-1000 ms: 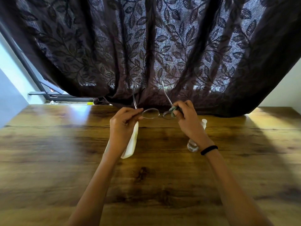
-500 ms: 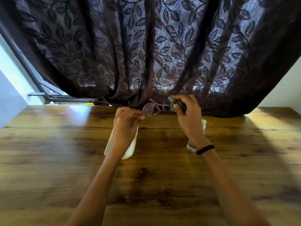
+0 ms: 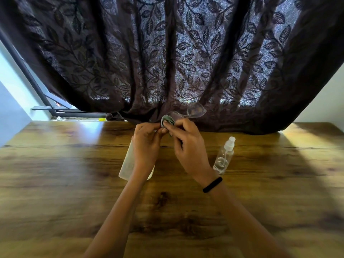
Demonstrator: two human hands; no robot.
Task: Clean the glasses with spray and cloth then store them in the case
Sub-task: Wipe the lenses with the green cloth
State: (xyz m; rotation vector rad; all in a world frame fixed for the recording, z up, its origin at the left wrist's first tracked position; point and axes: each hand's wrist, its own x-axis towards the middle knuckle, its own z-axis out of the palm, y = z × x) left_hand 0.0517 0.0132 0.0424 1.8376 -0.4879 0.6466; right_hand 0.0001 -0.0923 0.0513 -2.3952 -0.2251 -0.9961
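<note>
The clear-framed glasses (image 3: 193,112) are held up above the far part of the wooden table (image 3: 74,183), in front of the curtain. My left hand (image 3: 147,144) pinches the glasses at the nearer lens. My right hand (image 3: 189,149) presses a small green cloth (image 3: 167,121) against that same lens; the other lens sticks out up and to the right. The white case (image 3: 127,164) lies on the table under my left wrist, partly hidden. A clear spray bottle (image 3: 224,157) with a white cap lies on the table right of my right hand.
A dark leaf-patterned curtain (image 3: 186,62) hangs over the table's far edge. A window frame (image 3: 46,107) shows at the back left. A black band circles my right wrist (image 3: 212,184).
The glasses have turned, so one lens now points up and right. My right hand with the cloth has shifted left onto the lens by my left hand. Both hands are closer together.
</note>
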